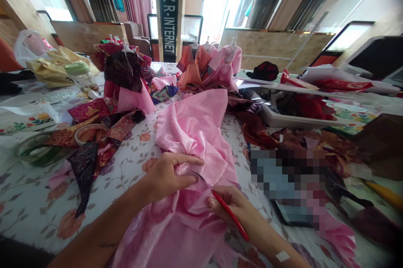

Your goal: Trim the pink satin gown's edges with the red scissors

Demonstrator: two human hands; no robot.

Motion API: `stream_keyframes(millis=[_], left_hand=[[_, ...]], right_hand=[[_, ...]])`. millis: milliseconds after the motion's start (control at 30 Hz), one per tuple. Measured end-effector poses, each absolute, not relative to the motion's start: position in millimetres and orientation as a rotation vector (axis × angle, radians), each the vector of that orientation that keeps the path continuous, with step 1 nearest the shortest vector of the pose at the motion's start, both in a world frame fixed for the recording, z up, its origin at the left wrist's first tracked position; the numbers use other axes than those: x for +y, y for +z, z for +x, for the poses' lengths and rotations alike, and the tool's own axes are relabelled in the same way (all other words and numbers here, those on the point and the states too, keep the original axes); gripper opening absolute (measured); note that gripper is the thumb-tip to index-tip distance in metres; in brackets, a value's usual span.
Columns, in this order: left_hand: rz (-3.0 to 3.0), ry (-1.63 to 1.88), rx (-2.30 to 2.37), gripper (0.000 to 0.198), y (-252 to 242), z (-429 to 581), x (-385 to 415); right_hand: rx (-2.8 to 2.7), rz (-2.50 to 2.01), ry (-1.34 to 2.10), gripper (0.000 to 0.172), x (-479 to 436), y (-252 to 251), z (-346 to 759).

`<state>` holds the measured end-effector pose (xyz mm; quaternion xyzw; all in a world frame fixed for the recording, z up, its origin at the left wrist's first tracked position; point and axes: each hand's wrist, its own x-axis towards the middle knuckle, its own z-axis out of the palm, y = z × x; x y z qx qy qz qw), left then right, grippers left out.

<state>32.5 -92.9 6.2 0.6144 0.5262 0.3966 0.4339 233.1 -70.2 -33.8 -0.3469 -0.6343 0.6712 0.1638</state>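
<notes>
pink cloth [201, 117] lies mid-bench [116, 180], left hand [171, 171] pinching a fold, right hand [234, 207] gripping a slim red tool [231, 215], so best hold the cloth taut beside the tip to avoid snags.

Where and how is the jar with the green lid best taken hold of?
I would grip the green lid by its rim, left hand coming from above: it is broad, round and uncovered, while yellow material lies close behind the clear jar. Whether the lid is tight, I cannot see.
</notes>
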Motion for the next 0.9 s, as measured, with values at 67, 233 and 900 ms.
stream_keyframes(millis=[67, 233, 900], left_hand=[[1.529, 1.000, 1.309, 0.033, 5, 32, -93], [1.525, 0.999, 1.308, 0.032, 5, 32, -93], [1.542, 0.976, 1.314, 0.034, 3, 36, -94]], right_hand=[[-1.783, -0.983, 1.929, 0.050, -70, -34, 233], [-1.731, -0.951, 1.974, 0.050, -70, -37, 231], [-1.829, -0.947, 1.946, 0.047, -70, -39, 234]])
